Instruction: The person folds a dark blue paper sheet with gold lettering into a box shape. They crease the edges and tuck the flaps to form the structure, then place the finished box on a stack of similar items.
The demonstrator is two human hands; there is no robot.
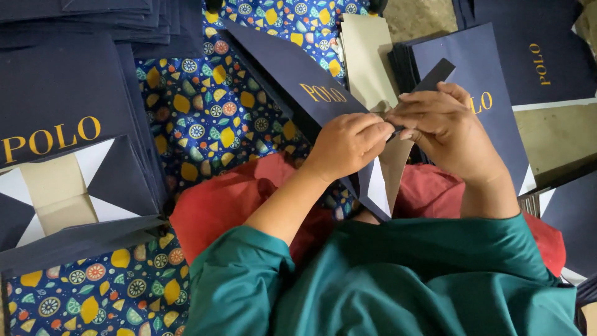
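Several stacks of flat navy paper bags with gold lettering ring the work spot: one stack (68,106) at the left, its top bag showing a folded bottom with beige card and white triangular flaps; a thinner pile (93,15) along the top left edge; more navy bags (535,56) at the upper right, and a sliver of another (575,218) at the right edge. All of it lies on a dark blue cloth printed with lemons and citrus slices (211,118). A beige card sheet (370,59) lies at the top centre, partly behind the bag in hand. Bare grey floor (559,137) shows at the right. A red garment (224,202) covers the lap below the hands; teal sleeves (398,280) fill the bottom of the view.

The navy paper bag being worked (298,87) is held up over the lap, tilted, with its long body running to the upper left and its bottom end, white inner flaps showing, pointing down between the forearms. It blocks sight of the cloth and the stack behind it.

Left hand (348,143): knuckles up, fingers curled and pressed together, fingertips pinching the bag's folded edge at the centre. Right hand (448,124): comes in from the right, wrist bent, fingers bunched and bearing down on the same fold, with a narrow dark strip (435,74) poking up from behind its fingers. The two hands' fingertips meet, touching, on the bag. Whether the right hand grips the strip cannot be made out.
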